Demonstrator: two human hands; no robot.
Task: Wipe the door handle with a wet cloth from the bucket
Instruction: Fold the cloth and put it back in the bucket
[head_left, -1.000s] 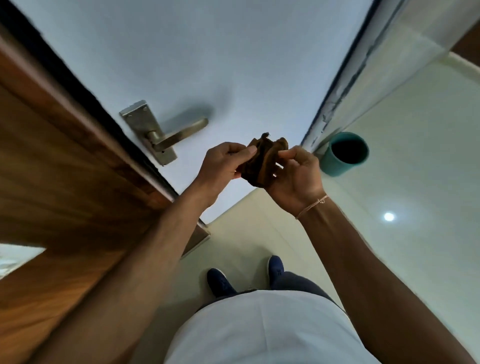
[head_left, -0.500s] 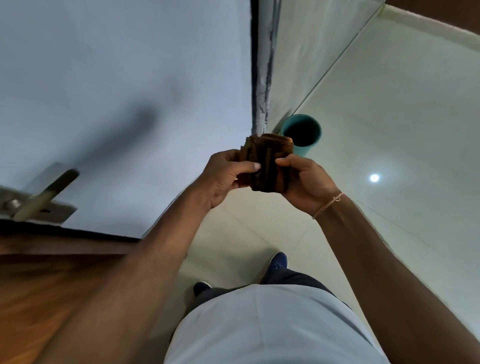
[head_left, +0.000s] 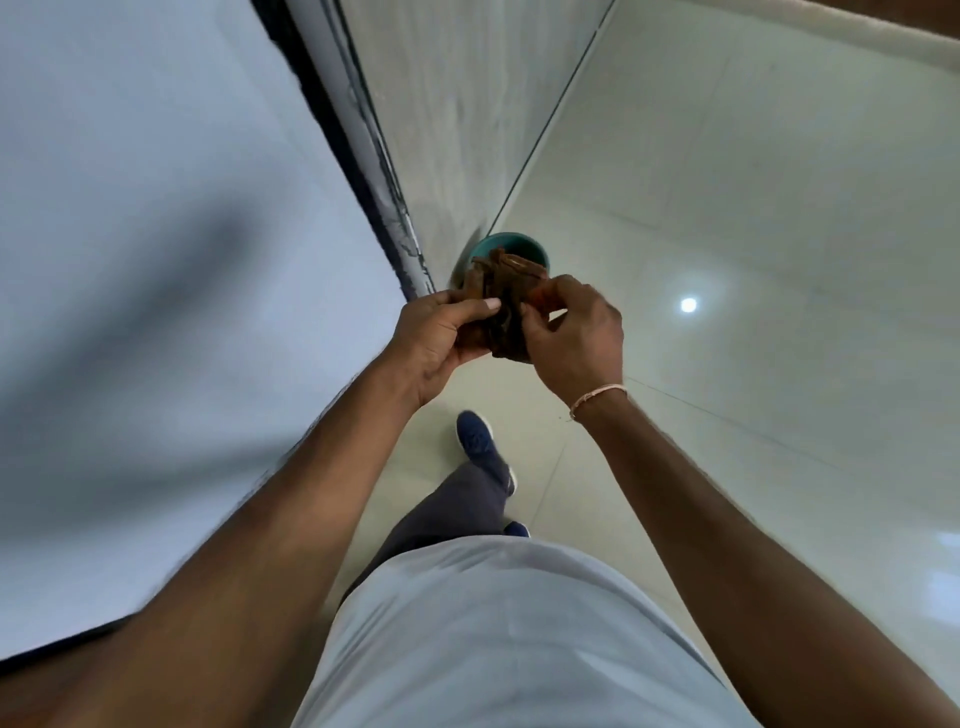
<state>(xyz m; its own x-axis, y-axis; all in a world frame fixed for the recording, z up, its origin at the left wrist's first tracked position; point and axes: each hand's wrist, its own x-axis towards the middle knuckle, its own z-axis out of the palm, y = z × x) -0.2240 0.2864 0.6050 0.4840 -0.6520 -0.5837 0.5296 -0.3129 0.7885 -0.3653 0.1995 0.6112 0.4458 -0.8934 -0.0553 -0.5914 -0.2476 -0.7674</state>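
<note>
A bunched brown cloth (head_left: 501, 306) is held in front of me between both hands. My left hand (head_left: 441, 338) grips its left side with the thumb on top. My right hand (head_left: 576, 338) pinches its right side. Just beyond the cloth a teal bucket (head_left: 524, 247) stands on the floor against the wall, its near half hidden by the cloth. The door handle is out of view.
The pale blue door (head_left: 156, 260) fills the left, with its dark edge and frame (head_left: 363, 171) running down to the bucket. A white wall (head_left: 467, 104) and glossy tiled floor (head_left: 753, 260) lie to the right. My blue shoe (head_left: 478, 441) is stepped forward.
The view has swung right, so the door handle has left the frame. The bucket is now directly behind the cloth. One foot has stepped forward. Both hands keep hold of the cloth.
</note>
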